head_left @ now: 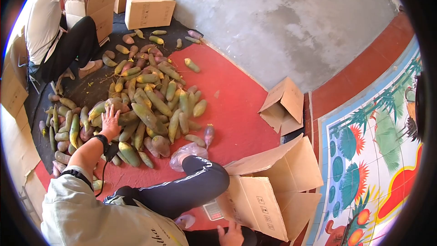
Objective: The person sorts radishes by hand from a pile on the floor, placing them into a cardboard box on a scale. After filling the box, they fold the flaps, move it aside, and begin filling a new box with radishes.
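A large heap of long green and reddish-purple radishes [148, 114] lies on the floor. My left hand [110, 122] reaches onto the left side of the heap, palm down and fingers spread. It touches a brownish radish [119, 105], without a grip that I can see. At the bottom, my right hand [231, 235] rests by my dark trouser leg, its fingers apart and nothing visible in them. Just beyond it stands a cardboard box [255, 202] with its flaps up. Part of a small scale [212, 211] shows between my legs and this box.
Another person [50, 23] squats at the upper left with arms at an open carton [102, 11]. A closed carton [149, 11] stands beside it. A smaller open box [283, 105] lies at right. Near my knee are a plastic bag [181, 158] and a purple radish [209, 135].
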Tool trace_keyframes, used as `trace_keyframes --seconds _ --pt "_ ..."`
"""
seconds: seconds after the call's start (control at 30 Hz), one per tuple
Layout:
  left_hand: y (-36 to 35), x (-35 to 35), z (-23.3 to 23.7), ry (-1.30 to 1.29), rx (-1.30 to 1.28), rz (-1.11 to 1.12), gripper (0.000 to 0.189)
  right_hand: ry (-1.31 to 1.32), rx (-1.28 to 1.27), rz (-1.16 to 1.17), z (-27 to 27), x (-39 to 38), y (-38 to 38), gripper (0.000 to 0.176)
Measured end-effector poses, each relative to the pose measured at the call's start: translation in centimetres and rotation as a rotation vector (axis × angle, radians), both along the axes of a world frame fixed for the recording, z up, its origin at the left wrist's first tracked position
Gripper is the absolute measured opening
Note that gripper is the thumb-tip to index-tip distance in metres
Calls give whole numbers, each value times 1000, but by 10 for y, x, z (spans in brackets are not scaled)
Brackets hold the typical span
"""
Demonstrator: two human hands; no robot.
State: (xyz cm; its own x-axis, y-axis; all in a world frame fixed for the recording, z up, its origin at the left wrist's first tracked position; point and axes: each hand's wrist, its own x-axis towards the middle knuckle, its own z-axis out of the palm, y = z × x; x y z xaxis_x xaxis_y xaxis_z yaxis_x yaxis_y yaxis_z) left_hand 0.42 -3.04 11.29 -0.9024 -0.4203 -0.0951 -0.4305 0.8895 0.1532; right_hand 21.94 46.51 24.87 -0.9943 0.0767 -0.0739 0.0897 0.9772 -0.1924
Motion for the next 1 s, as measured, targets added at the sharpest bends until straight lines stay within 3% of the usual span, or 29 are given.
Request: trace_keyframes --seconds 0.1,0.17,0.23,0.4,0.53,0.63,0.77,0.93,1.0 --pt "1 -1 2 -151 -2 -37 65 236 192 -9 4 -3 19 47" --pt "0 -3 -4 -222 -24 -26 62 184 122 -46 11 -4 13 46" --pt "-1 -2 -9 -207 -25 -29 58 85 1 -44 14 -6 9 43" --pt "0 9 -29 -104 -61 -45 49 220 111 -12 11 -11 21 38" --pt "-2 16 -49 -227 66 -16 50 262 147 -81 3 -8 40 35" --pt "-1 24 -61 234 138 25 53 295 211 -58 -4 -6 49 33" --pt "-3 18 -49 151 223 259 51 336 213 -25 -6 -5 50 31" --pt "-24 16 -93 200 459 382 50 344 218 -44 -13 -2 55 29" --pt "-22 14 -86 -1 572 397 53 349 226 -39 -18 3 59 28"
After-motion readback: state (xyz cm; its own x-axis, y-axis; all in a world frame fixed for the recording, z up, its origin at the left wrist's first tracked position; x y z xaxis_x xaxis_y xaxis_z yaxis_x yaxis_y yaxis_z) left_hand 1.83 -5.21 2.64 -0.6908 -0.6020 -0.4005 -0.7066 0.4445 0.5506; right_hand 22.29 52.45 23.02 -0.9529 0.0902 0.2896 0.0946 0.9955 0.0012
